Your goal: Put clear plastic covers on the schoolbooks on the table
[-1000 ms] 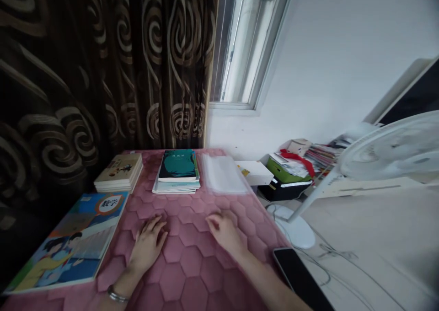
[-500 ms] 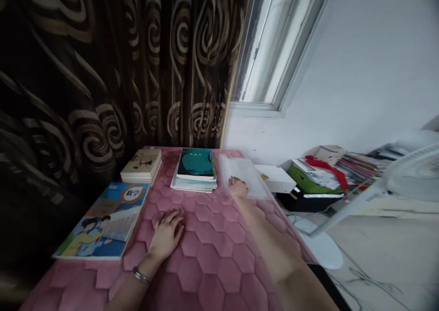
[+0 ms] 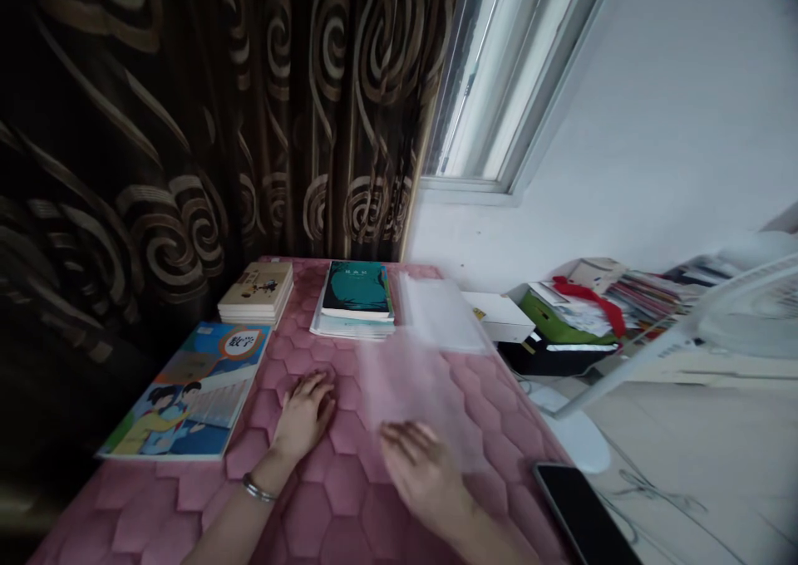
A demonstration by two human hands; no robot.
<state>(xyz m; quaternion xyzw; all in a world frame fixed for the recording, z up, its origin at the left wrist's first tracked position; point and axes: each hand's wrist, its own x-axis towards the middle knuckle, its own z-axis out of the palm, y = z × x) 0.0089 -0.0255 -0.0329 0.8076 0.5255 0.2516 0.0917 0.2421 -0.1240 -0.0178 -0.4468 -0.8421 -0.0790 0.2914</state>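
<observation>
My right hand [image 3: 427, 474], a little blurred, has its fingers closed on the near edge of a clear plastic book cover [image 3: 415, 390], which stretches away over the pink surface. Behind it lies a pile of similar clear covers [image 3: 440, 311]. My left hand [image 3: 305, 411] rests palm down with fingers loosely spread, holding nothing; a metal bracelet circles that wrist. Left of it is a blue textbook [image 3: 205, 395] with drawn children on the front. Farther back are a stack of teal-topped books [image 3: 357, 291] and a stack of tan books [image 3: 257, 291].
The hexagon-patterned pink tablecloth [image 3: 337, 498] covers the table. A black phone [image 3: 583, 515] lies at the right edge. Beyond that edge stand a white fan [image 3: 661, 353], a white box [image 3: 499, 316] and a dark bin of papers [image 3: 554, 357]. A patterned curtain [image 3: 299, 116] hangs behind.
My right hand has drawn back toward me from the pile, bringing one clear cover along. My left hand stays in place. The view has tipped slightly, showing more of the phone.
</observation>
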